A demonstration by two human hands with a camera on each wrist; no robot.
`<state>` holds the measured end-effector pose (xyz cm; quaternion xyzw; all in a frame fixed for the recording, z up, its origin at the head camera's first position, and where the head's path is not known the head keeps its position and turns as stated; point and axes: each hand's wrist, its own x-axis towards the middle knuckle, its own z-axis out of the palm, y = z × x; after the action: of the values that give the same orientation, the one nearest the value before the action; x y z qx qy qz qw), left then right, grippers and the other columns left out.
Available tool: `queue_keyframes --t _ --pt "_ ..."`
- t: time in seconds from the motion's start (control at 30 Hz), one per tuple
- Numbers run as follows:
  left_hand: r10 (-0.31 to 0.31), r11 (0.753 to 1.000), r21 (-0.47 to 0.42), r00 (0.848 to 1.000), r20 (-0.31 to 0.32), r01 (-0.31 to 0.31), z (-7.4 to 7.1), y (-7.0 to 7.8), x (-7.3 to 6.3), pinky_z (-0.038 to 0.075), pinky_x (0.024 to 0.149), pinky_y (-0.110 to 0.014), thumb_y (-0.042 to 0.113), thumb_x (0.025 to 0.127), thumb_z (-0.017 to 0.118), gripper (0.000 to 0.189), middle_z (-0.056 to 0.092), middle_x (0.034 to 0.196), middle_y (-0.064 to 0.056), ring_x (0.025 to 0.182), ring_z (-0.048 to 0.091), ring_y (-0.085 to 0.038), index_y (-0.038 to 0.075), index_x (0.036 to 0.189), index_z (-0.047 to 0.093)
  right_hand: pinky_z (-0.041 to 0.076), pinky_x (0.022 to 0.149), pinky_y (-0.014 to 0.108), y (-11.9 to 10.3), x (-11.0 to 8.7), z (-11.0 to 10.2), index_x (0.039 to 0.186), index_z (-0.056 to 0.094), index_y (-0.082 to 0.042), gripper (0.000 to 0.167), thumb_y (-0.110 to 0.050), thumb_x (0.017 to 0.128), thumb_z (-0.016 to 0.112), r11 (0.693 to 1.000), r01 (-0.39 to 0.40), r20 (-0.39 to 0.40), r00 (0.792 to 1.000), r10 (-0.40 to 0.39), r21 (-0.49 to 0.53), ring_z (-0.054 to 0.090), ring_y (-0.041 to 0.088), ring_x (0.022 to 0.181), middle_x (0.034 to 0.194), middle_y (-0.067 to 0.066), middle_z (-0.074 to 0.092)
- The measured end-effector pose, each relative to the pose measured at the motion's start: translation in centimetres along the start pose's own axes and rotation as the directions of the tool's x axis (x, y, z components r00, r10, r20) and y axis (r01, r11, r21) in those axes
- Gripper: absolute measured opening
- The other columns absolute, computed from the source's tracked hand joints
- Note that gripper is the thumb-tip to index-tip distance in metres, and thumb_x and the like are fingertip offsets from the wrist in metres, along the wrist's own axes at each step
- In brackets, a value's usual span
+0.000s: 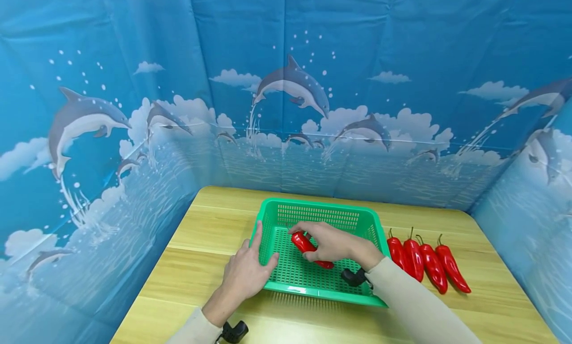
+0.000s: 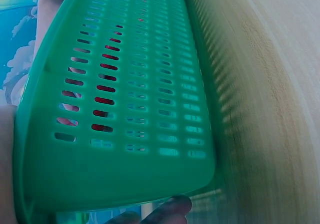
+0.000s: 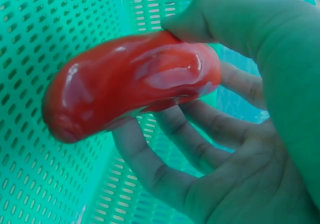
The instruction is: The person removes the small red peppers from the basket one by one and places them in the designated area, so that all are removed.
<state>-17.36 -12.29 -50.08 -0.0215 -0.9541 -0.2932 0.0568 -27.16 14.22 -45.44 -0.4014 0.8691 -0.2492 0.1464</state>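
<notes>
A green perforated plastic basket [image 1: 319,293] stands on the table. Inside it my right hand [image 1: 332,242] grips a shiny red chili pepper [image 1: 302,241]; the right wrist view shows the thumb over the pepper [image 3: 115,84] and fingers beneath it. Whether the pepper touches the basket floor, I cannot tell. My left hand [image 1: 246,272] holds the basket's near-left corner, thumb over the near rim and index finger stretched along the left side. In the left wrist view, fingertips [image 2: 172,209] show beside the basket's outer wall [image 2: 120,179]; the rest of that hand is mostly hidden.
Several red chili peppers [image 1: 432,268] lie in a row right of the basket, stems pointing away from me. The wooden table [image 1: 201,244] has rounded far corners. A blue dolphin-printed curtain [image 1: 286,170] surrounds it at the back and sides.
</notes>
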Motion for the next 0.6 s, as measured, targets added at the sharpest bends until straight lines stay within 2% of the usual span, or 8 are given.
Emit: queue_keyframes --t 0.27,0.6 --pt "0.008 1.0 -0.001 1.0 -0.005 -0.008 -0.1 0.1 0.0 0.047 0.045 -0.033 0.05 0.109 0.077 0.103 0.074 0.125 -0.028 0.05 0.053 -0.022 0.02 0.189 0.018 0.067 0.089 0.033 -0.3 -0.4 -0.4 0.161 0.061 -0.011 0.062 -0.015 0.105 0.087 1.0 -0.007 -0.003 1.0 0.007 0.016 0.071 0.022 0.123 0.146 0.004 0.075" --pt "-0.003 1.0 -0.002 1.0 -0.003 0.003 -0.1 0.2 -0.2 0.046 0.047 -0.034 0.05 0.109 0.077 0.104 0.074 0.129 -0.029 0.053 0.054 -0.022 0.022 0.189 0.018 0.068 0.092 0.033 -0.5 -1.1 -1.1 0.158 0.061 -0.018 0.06 -0.015 0.105 0.087 0.999 -0.006 -0.023 1.0 0.007 0.033 0.071 0.021 0.126 0.147 0.002 0.074"
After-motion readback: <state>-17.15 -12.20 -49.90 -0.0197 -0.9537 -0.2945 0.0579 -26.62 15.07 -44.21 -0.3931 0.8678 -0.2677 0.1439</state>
